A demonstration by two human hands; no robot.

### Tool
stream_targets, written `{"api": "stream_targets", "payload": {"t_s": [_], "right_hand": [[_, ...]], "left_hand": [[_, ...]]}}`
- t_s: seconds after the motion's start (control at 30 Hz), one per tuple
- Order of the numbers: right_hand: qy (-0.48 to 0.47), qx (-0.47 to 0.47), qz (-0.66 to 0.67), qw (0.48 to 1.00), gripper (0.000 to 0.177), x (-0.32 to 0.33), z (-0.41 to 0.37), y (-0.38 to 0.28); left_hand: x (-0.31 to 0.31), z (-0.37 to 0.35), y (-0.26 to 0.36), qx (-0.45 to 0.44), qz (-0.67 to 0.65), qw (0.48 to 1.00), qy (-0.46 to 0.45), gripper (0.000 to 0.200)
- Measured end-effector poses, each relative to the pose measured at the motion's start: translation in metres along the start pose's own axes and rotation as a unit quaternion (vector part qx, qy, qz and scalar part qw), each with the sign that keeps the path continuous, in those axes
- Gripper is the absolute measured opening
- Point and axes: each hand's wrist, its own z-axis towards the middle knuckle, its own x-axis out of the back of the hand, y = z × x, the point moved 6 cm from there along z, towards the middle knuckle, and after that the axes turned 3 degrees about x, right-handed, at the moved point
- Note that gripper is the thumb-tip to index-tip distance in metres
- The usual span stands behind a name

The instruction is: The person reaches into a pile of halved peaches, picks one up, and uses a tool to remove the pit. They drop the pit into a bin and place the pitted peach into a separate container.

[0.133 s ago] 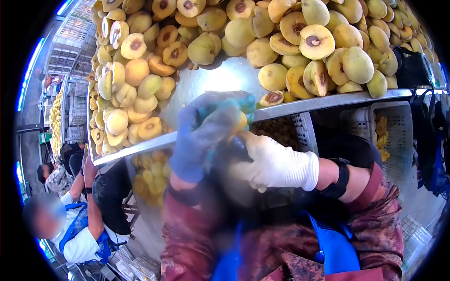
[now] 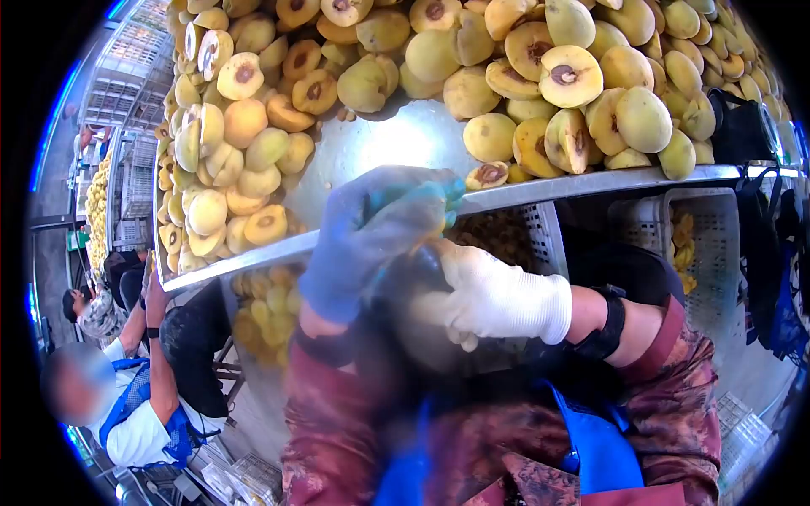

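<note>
My left hand (image 2: 380, 223), in a blue-grey glove with teal fingertips, is closed at the table's front edge. A sliver of a yellow peach (image 2: 440, 226) shows between its fingers; the rest is hidden. Just below and to the right, my right hand (image 2: 485, 291) in a white knit glove is curled into a grip close to the left fingers. Something dark and rounded (image 2: 422, 268) shows by its thumb, but a blurred patch hides what it is. Heaped beyond both hands are halved yellow peaches (image 2: 570, 76), several with brown pits or pit hollows showing.
The metal table (image 2: 405, 139) has a raised front rim (image 2: 557, 189). Below it stand a white crate (image 2: 547, 240) and a grey crate (image 2: 709, 232) with yellow pieces. Peaches (image 2: 270, 312) lie lower left. A co-worker (image 2: 143, 413) sits at left; a black bag (image 2: 742, 122) is at right.
My left fingers have turned slightly, so less of the yellow peach shows. The right hand keeps its grip nearly in place. The whole view has shifted a little.
</note>
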Motion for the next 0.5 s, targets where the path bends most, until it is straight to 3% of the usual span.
{"api": "stream_targets", "payload": {"t_s": [0.07,0.13,0.23,0.33,0.43,0.5], "right_hand": [[-0.075,-0.033,0.117,0.99,0.013,-0.007,-0.002,0.008],[-0.16,-0.055,0.27,0.948,0.013,-0.012,-0.004,0.018],[-0.224,-0.059,0.383,0.894,0.014,-0.016,-0.013,0.012],[-0.247,-0.04,0.381,0.89,0.016,-0.016,-0.015,0.009],[-0.245,-0.028,0.373,0.895,0.017,-0.016,-0.016,0.006],[-0.291,-0.006,0.412,0.863,0.016,-0.018,-0.013,0.006]], "left_hand": [[-0.001,-0.001,-0.003,-0.002,-0.007,1.0,-0.004,0.025],[0.0,0.0,-0.008,-0.032,-0.037,0.999,-0.005,0.024],[-0.005,-0.005,-0.003,-0.031,-0.085,0.996,0.003,0.022],[-0.011,-0.006,0.0,-0.02,-0.123,0.992,0.028,0.022],[-0.009,-0.004,-0.002,-0.048,-0.087,0.995,0.027,0.052],[-0.006,-0.003,-0.006,-0.055,-0.12,0.99,0.048,0.054]]}}
